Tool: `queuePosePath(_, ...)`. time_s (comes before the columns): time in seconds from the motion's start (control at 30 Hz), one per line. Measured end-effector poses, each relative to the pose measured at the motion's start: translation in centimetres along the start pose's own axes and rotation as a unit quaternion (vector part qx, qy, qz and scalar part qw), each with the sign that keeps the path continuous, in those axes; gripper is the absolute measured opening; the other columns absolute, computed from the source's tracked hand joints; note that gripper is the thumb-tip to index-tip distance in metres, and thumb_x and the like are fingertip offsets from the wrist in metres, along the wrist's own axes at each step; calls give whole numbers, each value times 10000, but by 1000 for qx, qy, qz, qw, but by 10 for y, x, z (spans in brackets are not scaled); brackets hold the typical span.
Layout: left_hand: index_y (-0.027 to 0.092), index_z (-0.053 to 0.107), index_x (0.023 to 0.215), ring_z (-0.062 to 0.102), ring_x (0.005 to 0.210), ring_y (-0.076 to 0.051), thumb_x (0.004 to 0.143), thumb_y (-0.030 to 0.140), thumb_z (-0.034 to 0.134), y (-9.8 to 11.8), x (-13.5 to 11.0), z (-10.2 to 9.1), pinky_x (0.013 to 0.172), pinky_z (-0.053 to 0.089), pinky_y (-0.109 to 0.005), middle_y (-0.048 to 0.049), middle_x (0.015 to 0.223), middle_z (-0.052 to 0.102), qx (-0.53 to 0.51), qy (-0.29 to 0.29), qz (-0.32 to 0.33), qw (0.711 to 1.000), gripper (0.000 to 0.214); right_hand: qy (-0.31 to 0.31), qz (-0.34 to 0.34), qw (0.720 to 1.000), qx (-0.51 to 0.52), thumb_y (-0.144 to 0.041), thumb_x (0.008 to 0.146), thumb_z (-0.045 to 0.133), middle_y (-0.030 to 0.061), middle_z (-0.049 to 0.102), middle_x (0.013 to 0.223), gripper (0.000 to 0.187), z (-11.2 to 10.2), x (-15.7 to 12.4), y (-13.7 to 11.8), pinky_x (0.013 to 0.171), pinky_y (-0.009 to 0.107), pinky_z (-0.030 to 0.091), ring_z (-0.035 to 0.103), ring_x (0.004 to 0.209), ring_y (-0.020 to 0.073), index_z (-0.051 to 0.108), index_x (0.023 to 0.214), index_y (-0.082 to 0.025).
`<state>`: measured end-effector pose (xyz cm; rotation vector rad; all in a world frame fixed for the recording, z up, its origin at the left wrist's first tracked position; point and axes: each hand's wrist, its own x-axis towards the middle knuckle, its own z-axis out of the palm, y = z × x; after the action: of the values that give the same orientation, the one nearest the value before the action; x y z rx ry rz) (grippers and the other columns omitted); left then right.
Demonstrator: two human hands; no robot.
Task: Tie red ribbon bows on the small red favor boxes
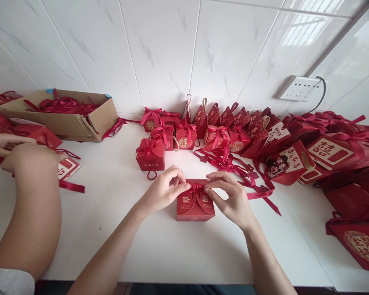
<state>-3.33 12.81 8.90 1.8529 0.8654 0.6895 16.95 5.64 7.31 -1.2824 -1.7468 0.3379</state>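
Observation:
A red gift box [195, 211] with gold characters sits upright on the white table in front of me. Across its top runs a dark red ribbon [197, 187], tied at the middle. My left hand [167, 188] pinches the ribbon's left side between thumb and forefinger. On the opposite side, my right hand [229, 194] pinches the ribbon at the right with thumb and fingertips. Behind the box lies a heap of loose red ribbons [224, 159]. A finished-looking red box with a bow [150, 155] stands just beyond my left hand.
An open cardboard box [80, 127] full of ribbons stands at the back left. At far left, another person's arms [33, 184] reach over red boxes. Several bow-tied and tapered boxes [186, 135] line the wall. More boxes [335, 149] pile up at right, below a wall socket [299, 89].

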Motion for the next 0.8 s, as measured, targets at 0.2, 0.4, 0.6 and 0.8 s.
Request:
queuePosePath(0.2, 206, 402, 805, 614, 539, -140, 865, 468, 504, 6, -7, -3, 441, 439, -226, 6, 713, 617, -132, -90, -144, 977, 287, -58, -28, 997, -40, -152, 895, 550, 82, 554, 1083, 103, -8, -3, 0, 725, 326, 524, 602, 929, 205, 627, 868, -214)
queuePosePath(0.4, 191, 472, 745, 638, 822, -182, 844, 424, 562, 8, -7, -6, 708, 471, -271, -12, 766, 632, -67, -83, -108, 988, 268, -85, -41, 994, -60, -143, 899, 544, 80, 536, 1099, 115, -16, -3, -1, 638, 318, 515, 592, 769, 165, 635, 876, -210)
queuePosePath(0.6, 196, 472, 723, 588, 816, -180, 841, 420, 541, 7, -7, -11, 708, 429, -264, -15, 832, 615, -15, -92, -90, 992, 263, -87, -53, 990, -97, -189, 927, 506, 87, 551, 1056, 155, -19, -2, 2, 578, 327, 502, 582, 692, 164, 639, 851, -213)
queuePosePath(0.8, 184, 516, 708, 489, 646, -124, 801, 430, 577, 3, -3, -19, 570, 359, -231, -6, 783, 590, 23, -110, -78, 991, 270, -93, -11, 992, -88, -326, 930, 518, 80, 563, 984, 161, -21, -1, 1, 637, 330, 504, 587, 755, 190, 635, 889, -223)
